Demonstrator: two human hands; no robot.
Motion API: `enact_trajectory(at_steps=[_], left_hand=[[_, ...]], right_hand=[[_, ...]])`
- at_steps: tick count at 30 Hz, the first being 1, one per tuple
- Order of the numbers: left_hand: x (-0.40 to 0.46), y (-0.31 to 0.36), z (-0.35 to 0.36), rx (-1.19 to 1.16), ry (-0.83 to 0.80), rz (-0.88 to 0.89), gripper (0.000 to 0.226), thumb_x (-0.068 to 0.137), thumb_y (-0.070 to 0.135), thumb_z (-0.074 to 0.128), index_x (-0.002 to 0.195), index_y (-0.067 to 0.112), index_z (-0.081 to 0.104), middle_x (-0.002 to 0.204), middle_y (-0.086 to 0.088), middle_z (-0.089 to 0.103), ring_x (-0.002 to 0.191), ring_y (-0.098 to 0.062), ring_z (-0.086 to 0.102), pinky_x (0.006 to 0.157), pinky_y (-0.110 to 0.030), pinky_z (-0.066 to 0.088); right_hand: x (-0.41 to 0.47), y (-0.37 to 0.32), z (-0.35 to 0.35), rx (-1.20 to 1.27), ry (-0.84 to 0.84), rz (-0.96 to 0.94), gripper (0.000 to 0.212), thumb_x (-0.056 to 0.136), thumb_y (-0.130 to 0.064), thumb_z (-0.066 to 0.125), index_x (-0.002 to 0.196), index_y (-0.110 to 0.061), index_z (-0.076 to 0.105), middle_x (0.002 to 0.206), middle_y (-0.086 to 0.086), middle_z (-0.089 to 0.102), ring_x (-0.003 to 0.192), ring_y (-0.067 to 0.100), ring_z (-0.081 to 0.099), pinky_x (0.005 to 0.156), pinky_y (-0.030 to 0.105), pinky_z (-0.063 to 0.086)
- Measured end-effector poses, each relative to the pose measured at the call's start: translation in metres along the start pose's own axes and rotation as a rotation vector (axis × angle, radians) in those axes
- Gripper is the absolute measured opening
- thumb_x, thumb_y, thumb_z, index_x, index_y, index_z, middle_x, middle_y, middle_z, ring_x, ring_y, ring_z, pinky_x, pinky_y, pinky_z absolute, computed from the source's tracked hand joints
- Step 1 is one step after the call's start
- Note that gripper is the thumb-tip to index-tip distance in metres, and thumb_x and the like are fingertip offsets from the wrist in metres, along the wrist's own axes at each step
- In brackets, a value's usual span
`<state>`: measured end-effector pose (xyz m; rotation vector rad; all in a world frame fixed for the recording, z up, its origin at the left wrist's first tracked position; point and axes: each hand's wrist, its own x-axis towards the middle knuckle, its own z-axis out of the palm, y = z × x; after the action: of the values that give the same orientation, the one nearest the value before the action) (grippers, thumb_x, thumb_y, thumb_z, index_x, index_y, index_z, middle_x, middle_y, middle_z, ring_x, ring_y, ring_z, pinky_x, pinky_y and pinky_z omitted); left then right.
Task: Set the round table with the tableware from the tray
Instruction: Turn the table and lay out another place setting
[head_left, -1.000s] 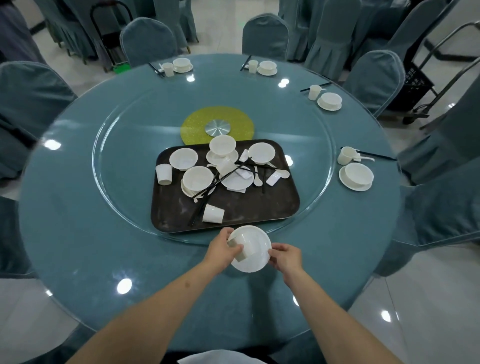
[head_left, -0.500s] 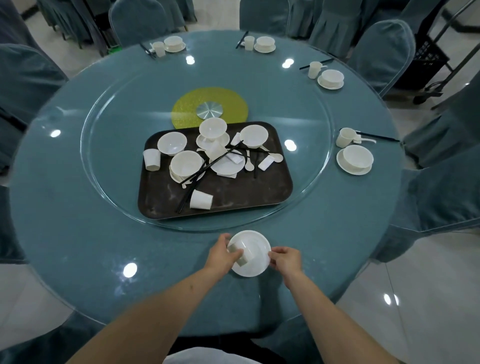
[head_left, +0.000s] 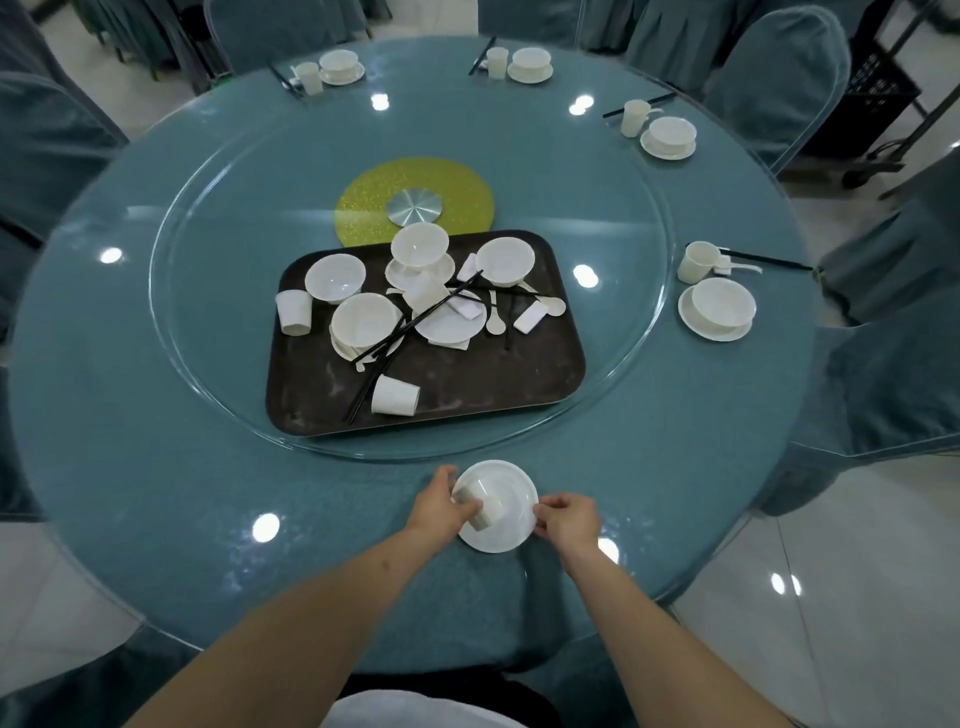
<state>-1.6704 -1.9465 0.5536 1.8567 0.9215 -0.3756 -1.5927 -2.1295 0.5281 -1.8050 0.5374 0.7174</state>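
Near edge of the round table (head_left: 156, 493), at 6 o'clock: a white plate (head_left: 506, 525) flat on the teal glass, a small white cup (head_left: 480, 501) lying on its side across the plate's left half. Left hand (head_left: 439, 512) curled round the cup from the 9 o'clock side, fingers wrapped on its wall. Right hand (head_left: 569, 517) pinching the plate's rim at 3 o'clock, thumb and fingertips together on the edge.

Toward 12 o'clock from the plate, on the glass turntable (head_left: 623, 208): dark tray (head_left: 493, 384) with a jumble of white bowls, plates, spoons, black chopsticks and two loose cups, one tipped over (head_left: 395, 396) at the tray's near edge.

Finished settings round the far rim: bowl on saucer with cup at 3 o'clock (head_left: 719, 306), at 2 o'clock (head_left: 670, 136), at 12 o'clock (head_left: 530, 63), at 11 o'clock (head_left: 340, 66). Covered chairs all round.
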Motion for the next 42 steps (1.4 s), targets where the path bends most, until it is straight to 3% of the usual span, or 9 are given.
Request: enact_trajectory(at_steps=[4,14,17,20,23,27,34,42], left_hand=[[0.002,0.000,-0.001,0.015,0.010,-0.007,0.073,0.081,0.026,0.077,0.142,0.018,0.039,0.132,-0.003,0.059,0.116,-0.021,0.057,0.098,-0.032,0.046],[0.002,-0.002,-0.002,0.028,0.011,-0.009,0.081,0.079,0.031,0.079,0.145,0.019,0.035,0.131,-0.002,0.059,0.118,-0.022,0.057,0.100,-0.034,0.046],[0.001,-0.004,-0.006,-0.002,-0.017,0.002,0.083,0.078,0.034,0.079,0.145,0.019,0.035,0.132,-0.002,0.058,0.119,-0.021,0.057,0.102,-0.035,0.046],[-0.002,-0.009,-0.012,-0.040,-0.026,0.016,0.075,0.083,0.039,0.074,0.144,0.018,0.036,0.138,0.000,0.057,0.121,-0.018,0.057,0.105,-0.037,0.046],[-0.009,-0.015,-0.019,0.048,0.017,0.046,0.059,0.092,0.034,0.064,0.143,0.018,0.040,0.143,-0.001,0.052,0.127,-0.020,0.053,0.106,-0.035,0.044],[-0.013,-0.026,-0.030,0.289,0.020,0.101,0.051,0.096,0.021,0.054,0.145,0.016,0.040,0.140,-0.007,0.053,0.123,-0.023,0.054,0.099,-0.031,0.043],[-0.019,-0.034,-0.034,0.477,-0.067,0.142,0.057,0.096,0.019,0.052,0.150,0.013,0.033,0.143,-0.013,0.050,0.130,-0.027,0.048,0.108,-0.032,0.035],[-0.023,-0.034,-0.035,0.470,-0.090,0.139,0.061,0.094,0.017,0.052,0.151,0.013,0.030,0.149,-0.012,0.044,0.136,-0.025,0.043,0.113,-0.032,0.033]], right_hand=[[0.006,0.004,0.003,-0.128,0.040,-0.015,0.016,0.081,0.001,0.076,0.073,-0.011,0.071,0.070,0.010,0.073,0.072,0.032,0.073,0.078,0.048,0.062],[0.001,0.004,0.004,-0.141,0.046,-0.016,0.015,0.083,-0.001,0.075,0.073,-0.012,0.071,0.073,0.014,0.074,0.071,0.032,0.071,0.080,0.052,0.061],[-0.005,-0.001,0.003,-0.122,0.041,-0.024,0.011,0.084,-0.002,0.075,0.077,-0.010,0.071,0.076,0.013,0.074,0.069,0.027,0.068,0.081,0.049,0.061],[-0.017,-0.006,-0.003,-0.159,0.073,-0.089,0.002,0.087,-0.010,0.073,0.089,-0.010,0.073,0.082,0.001,0.072,0.074,0.016,0.065,0.074,0.031,0.054],[-0.031,-0.012,-0.003,-0.184,0.101,-0.207,0.008,0.090,-0.013,0.068,0.097,-0.012,0.072,0.087,-0.004,0.071,0.084,0.014,0.067,0.067,0.020,0.047],[-0.038,-0.016,0.016,-0.318,0.042,-0.352,0.024,0.090,-0.027,0.071,0.109,-0.014,0.069,0.098,-0.004,0.069,0.093,0.014,0.065,0.086,0.035,0.055],[-0.044,-0.021,0.048,-0.502,-0.048,-0.394,0.066,0.078,-0.040,0.083,0.130,-0.008,0.058,0.125,0.005,0.057,0.116,0.022,0.056,0.100,0.035,0.046],[-0.038,-0.021,0.063,-0.655,-0.063,-0.442,0.063,0.079,-0.046,0.082,0.119,-0.002,0.063,0.120,0.012,0.062,0.113,0.029,0.057,0.097,0.036,0.045]])
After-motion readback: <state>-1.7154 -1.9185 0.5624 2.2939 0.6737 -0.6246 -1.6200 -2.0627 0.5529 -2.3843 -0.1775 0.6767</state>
